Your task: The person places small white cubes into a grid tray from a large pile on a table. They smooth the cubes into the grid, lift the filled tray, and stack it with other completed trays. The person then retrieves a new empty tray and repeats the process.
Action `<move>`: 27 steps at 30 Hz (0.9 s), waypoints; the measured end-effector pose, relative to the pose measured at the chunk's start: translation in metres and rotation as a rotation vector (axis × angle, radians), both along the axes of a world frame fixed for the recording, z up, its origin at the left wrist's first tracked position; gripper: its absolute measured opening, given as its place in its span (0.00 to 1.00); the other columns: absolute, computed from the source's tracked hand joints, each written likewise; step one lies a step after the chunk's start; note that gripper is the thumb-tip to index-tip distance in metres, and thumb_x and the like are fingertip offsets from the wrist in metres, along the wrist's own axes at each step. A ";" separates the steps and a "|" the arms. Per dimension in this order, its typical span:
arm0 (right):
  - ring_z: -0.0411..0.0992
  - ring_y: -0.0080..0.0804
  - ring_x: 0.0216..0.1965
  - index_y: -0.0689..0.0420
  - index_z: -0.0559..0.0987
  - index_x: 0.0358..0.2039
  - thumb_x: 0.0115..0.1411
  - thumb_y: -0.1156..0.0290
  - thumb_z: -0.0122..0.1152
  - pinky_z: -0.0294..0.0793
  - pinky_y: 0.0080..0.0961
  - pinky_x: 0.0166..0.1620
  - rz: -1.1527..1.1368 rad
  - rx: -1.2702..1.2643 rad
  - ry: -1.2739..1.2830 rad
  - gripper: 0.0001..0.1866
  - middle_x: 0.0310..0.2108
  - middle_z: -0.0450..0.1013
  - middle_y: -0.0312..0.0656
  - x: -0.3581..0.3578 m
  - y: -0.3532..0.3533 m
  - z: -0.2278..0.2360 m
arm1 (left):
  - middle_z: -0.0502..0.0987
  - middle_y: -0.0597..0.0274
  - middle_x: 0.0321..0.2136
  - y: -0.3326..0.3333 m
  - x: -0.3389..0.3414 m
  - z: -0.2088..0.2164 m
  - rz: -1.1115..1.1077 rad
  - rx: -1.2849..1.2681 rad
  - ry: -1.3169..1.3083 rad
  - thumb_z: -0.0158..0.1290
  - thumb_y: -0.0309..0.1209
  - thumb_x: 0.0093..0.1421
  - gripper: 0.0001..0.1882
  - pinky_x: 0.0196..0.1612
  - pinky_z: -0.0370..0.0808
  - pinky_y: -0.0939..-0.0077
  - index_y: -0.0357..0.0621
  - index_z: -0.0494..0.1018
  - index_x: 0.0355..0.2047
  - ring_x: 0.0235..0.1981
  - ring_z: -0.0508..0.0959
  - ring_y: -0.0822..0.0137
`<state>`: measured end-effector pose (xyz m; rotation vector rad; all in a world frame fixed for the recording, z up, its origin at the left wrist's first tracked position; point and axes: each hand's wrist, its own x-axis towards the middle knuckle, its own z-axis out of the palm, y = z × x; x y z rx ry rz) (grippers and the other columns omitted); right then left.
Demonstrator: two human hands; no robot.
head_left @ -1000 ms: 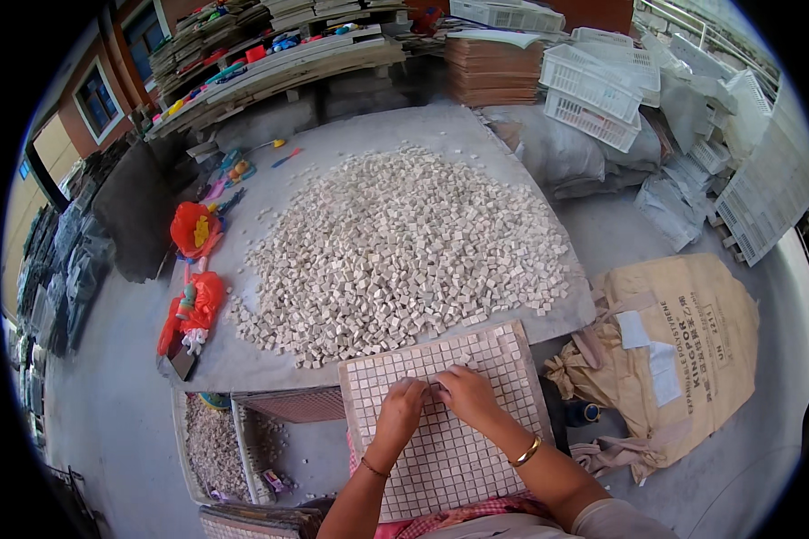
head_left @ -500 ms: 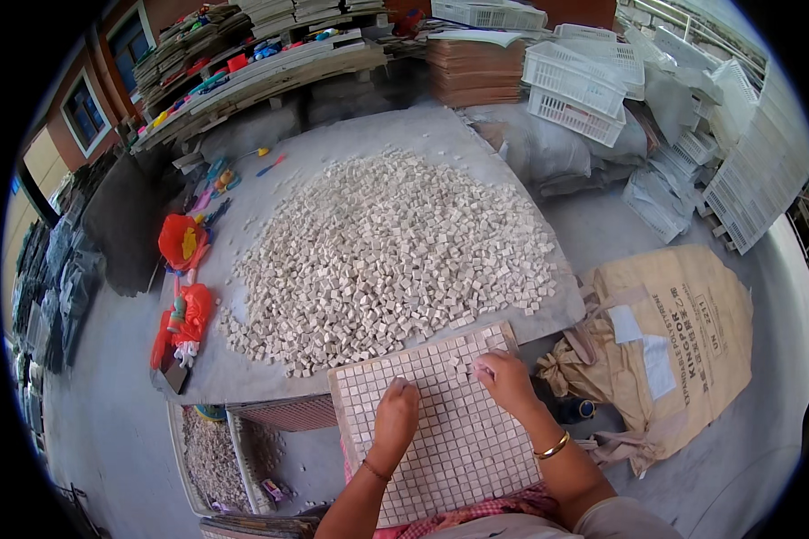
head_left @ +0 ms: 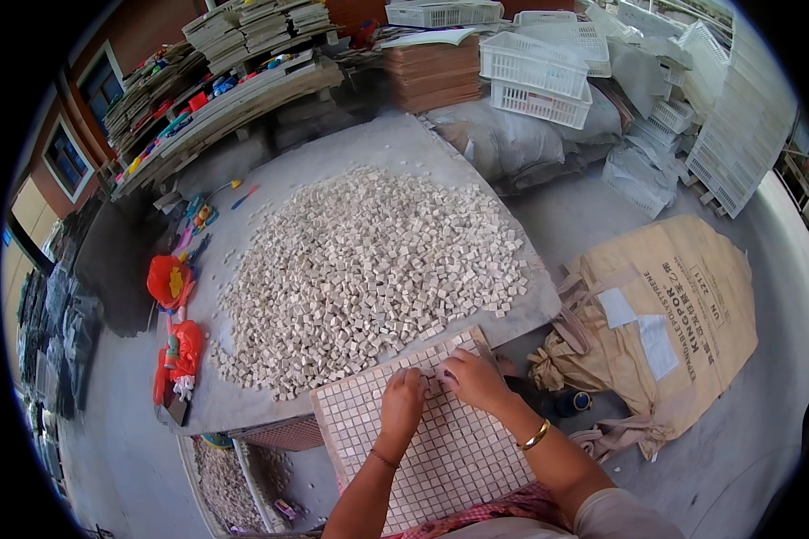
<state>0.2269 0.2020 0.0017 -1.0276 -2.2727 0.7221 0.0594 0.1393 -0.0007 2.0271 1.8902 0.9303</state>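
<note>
left hand (head_left: pixel 404 401) and right hand (head_left: pixel 473 381) close together on a tiled board (head_left: pixel 449 449)

far to the left of the left hand, a red bag (head_left: pixel 185 347) sits at the edge of the table (head_left: pixel 217 406). nearer, down and to the left of that hand, a white bin (head_left: pixel 253 485) holds small stone bits. beyond both hands and a little left, a heap of pale tiles (head_left: pixel 377 269) spreads over the table, its pieces facing every way. the left hand is curled narrow, tips down; whether a tile is under them i cannot tell. the board lies under both hands, its far edge slanting up to the right, its sides running away from the body and leaning left; which way is longer i cannot tell. the right hand, just beside the left, is pinched narrow; anything between its fingertips is hidden. right of it stands a dark bottle (head_left: pixel 573 402), and past that lies a tan sack (head_left: pixel 692 305).
</note>
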 end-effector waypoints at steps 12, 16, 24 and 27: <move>0.71 0.48 0.33 0.58 0.76 0.34 0.51 0.75 0.60 0.72 0.37 0.36 -0.047 -0.021 0.029 0.09 0.31 0.70 0.45 0.067 0.020 0.020 | 0.73 0.53 0.27 0.005 0.012 0.016 0.032 0.036 -0.051 0.57 0.23 0.50 0.08 0.31 0.72 0.62 0.40 0.70 0.31 0.29 0.75 0.53; 0.71 0.49 0.33 0.59 0.76 0.34 0.49 0.76 0.61 0.71 0.38 0.37 -0.026 -0.028 -0.105 0.10 0.31 0.70 0.47 0.067 0.018 0.014 | 0.73 0.52 0.27 0.023 0.038 0.025 -0.028 -0.003 -0.107 0.57 0.22 0.50 0.09 0.32 0.72 0.62 0.39 0.69 0.31 0.30 0.75 0.52; 0.72 0.49 0.32 0.56 0.76 0.31 0.48 0.75 0.61 0.72 0.40 0.36 -0.098 -0.026 -0.046 0.09 0.28 0.72 0.46 0.066 0.010 -0.003 | 0.72 0.48 0.27 0.053 0.057 0.007 -0.119 -0.049 -0.015 0.57 0.24 0.49 0.09 0.36 0.71 0.58 0.37 0.70 0.30 0.32 0.74 0.46; 0.72 0.47 0.31 0.55 0.76 0.30 0.47 0.76 0.61 0.72 0.41 0.35 -0.122 -0.003 0.012 0.08 0.27 0.73 0.44 0.066 0.009 -0.004 | 0.72 0.48 0.27 0.055 0.058 0.008 -0.136 -0.063 -0.012 0.56 0.24 0.50 0.08 0.35 0.71 0.57 0.38 0.70 0.30 0.32 0.74 0.46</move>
